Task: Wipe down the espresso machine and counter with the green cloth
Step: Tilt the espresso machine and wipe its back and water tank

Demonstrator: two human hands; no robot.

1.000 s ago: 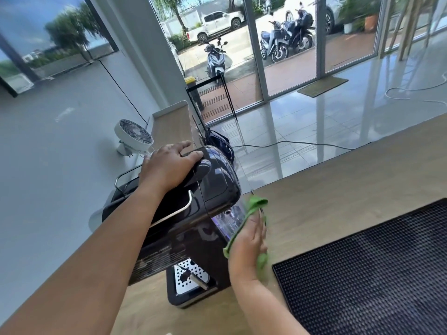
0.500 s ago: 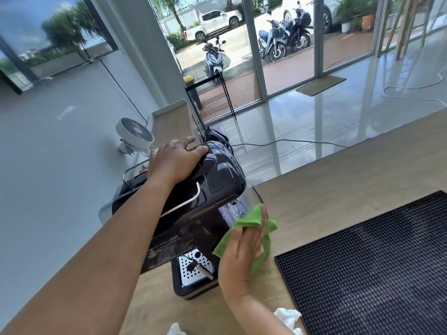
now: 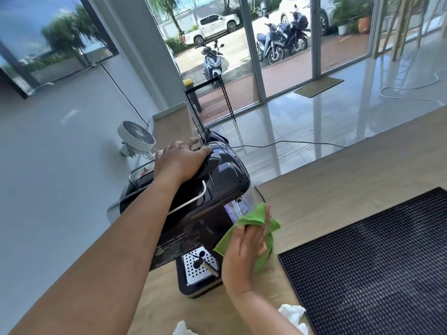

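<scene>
Right hand grip: palm pressing green cloth flat on espresso machine side, centre frame. Left hand grip clamped over machine top, tilting it on bench. Cloth soft, limp: bunch under palm. Machine likely heavy, glossy, slippery.

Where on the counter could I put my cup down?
Bare wood lies on the counter between the machine and the black mat, toward the window. Crowded near the cloth, right hand and white paper.
</scene>
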